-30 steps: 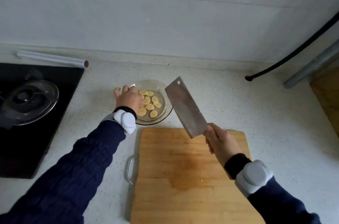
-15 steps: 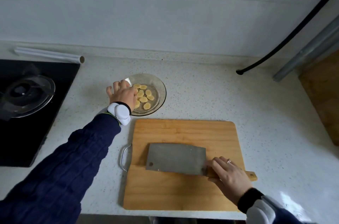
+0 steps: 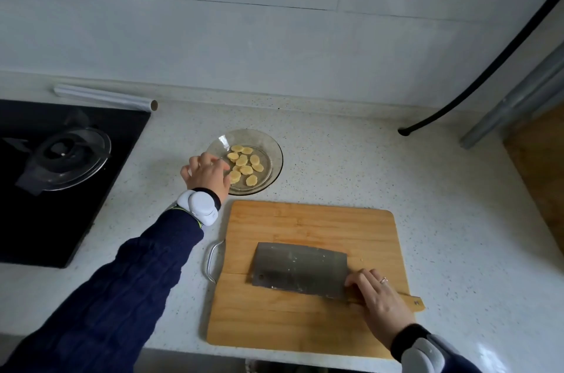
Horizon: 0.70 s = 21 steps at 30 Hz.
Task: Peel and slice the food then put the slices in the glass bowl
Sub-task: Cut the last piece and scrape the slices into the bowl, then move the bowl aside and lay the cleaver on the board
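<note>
**Q:** What are the two hands doing?

**A:** The right hand point(image 3: 378, 299) lies over the handle of one cleaver point(image 3: 300, 269), fingers only lightly bent. The thumb is hidden, so I cannot tell whether it grips or merely rests. The left hand point(image 3: 206, 172) sits at the rim of one glass bowl point(image 3: 272, 147) with its fingers curled. Whether they pinch the rim is hidden too.

**Q:** And around the right hand?

**A:** The cleaver lies flat, its blade stretching left of the hand and the handle's end poking out to the right. Under both is one wooden board point(image 3: 305, 223), with one metal loop on its left edge.

**Q:** Where is the food?

**A:** In the bowl, just right of the left hand's fingers: pale yellow slices point(image 3: 246, 170). I count nine. Some overlap, and the hand may cover more. The bowl stands just beyond the board's far left corner.

**Q:** Anything further out?

**A:** One white band point(image 3: 200, 206) on each wrist, two in all. Everything rests on a speckled counter point(image 3: 366, 159). Left of the left arm is one black hob point(image 3: 91, 220) carrying one glass lid point(image 3: 73, 156), and behind that lies one roll of film point(image 3: 103, 96).
</note>
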Available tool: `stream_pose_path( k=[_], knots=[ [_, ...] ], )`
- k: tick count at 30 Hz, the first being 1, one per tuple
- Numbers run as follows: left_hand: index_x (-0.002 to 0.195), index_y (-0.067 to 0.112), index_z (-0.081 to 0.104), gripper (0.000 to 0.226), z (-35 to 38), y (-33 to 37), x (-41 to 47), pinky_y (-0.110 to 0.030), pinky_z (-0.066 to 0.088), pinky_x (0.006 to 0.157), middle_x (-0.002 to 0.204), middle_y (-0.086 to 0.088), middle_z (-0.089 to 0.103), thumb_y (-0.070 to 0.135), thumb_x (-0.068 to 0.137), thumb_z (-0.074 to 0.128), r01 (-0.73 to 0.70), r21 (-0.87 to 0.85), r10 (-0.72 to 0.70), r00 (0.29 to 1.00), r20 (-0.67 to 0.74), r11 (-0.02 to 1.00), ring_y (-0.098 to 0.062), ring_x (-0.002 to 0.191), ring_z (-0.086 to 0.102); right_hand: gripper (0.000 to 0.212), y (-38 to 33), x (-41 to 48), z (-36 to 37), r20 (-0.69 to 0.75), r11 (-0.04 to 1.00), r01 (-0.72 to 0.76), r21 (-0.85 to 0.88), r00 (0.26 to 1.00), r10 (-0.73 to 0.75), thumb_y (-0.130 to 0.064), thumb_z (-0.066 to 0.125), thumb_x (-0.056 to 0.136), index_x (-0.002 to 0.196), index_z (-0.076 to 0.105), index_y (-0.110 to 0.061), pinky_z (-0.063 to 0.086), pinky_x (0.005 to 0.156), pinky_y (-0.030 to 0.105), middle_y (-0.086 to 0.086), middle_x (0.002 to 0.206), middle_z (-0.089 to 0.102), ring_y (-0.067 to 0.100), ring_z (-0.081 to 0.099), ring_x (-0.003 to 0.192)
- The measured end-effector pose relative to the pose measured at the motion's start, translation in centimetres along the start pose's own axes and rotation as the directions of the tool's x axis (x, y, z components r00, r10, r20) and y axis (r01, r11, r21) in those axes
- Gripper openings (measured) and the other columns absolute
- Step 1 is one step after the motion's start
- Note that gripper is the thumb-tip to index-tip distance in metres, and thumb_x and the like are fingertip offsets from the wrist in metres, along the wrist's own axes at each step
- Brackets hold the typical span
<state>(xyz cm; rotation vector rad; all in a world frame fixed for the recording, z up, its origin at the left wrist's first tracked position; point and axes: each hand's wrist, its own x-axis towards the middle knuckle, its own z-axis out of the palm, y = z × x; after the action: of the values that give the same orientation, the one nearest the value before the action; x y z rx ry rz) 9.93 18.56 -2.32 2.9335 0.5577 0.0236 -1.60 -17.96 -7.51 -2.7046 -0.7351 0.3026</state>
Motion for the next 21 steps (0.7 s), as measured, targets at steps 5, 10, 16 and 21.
stream_pose_path(
  k=[5,10,16,21],
  knots=[
    [0.111,0.02,0.058,0.024,-0.2,-0.6,0.0,-0.042,0.028,0.101,0.129,-0.005,0.046,0.024,0.088,0.053,0.033,-0.052,-0.032,0.999,0.011,0.998,-0.03,0.122,0.033,0.042,0.2,0.2,-0.1,0.111,1.0,-0.021,0.021,0.994,0.018,-0.019,0.062,0.076,0.102,0.034,-0.037,0.05,0.085,0.032,-0.008,0.109,0.053,0.015,0.048,0.097],
    [0.117,0.013,0.057,0.028,-0.5,-1.3,0.6,-0.044,0.036,0.096,0.129,-0.012,0.05,0.019,0.09,0.052,0.107,-0.23,-0.1,0.994,0.046,0.967,-0.035,0.119,0.039,0.04,-1.0,2.8,-2.7,0.03,1.0,-0.007,-0.001,1.0,0.007,-0.053,0.059,0.069,0.1,0.045,-0.031,0.048,0.077,0.029,-0.007,0.102,0.053,0.014,0.051,0.088],
    [0.111,-0.001,0.056,0.025,-0.9,-2.1,2.5,-0.039,0.043,0.09,0.112,-0.019,0.059,0.01,0.091,0.048,0.295,-0.733,-0.323,0.94,0.108,0.613,-0.035,0.102,0.055,0.024,-6.5,15.5,-7.5,-0.025,0.782,-0.262,0.565,0.942,0.333,-0.019,0.056,0.092,0.114,0.058,-0.011,0.046,0.071,0.015,0.0,0.099,0.062,0.012,0.059,0.081],
    [0.08,-0.006,0.054,0.039,0.2,-3.3,3.7,-0.036,0.046,0.071,0.073,-0.024,0.051,0.027,0.095,0.04,0.542,-0.84,-0.552,0.709,0.438,0.031,-0.028,0.067,0.058,0.041,-9.2,24.5,-4.8,0.296,0.5,-0.546,0.672,0.817,0.495,-0.017,0.047,0.095,0.133,0.043,-0.004,0.05,0.074,0.028,0.015,0.105,0.068,0.02,0.06,0.08]
  ],
)
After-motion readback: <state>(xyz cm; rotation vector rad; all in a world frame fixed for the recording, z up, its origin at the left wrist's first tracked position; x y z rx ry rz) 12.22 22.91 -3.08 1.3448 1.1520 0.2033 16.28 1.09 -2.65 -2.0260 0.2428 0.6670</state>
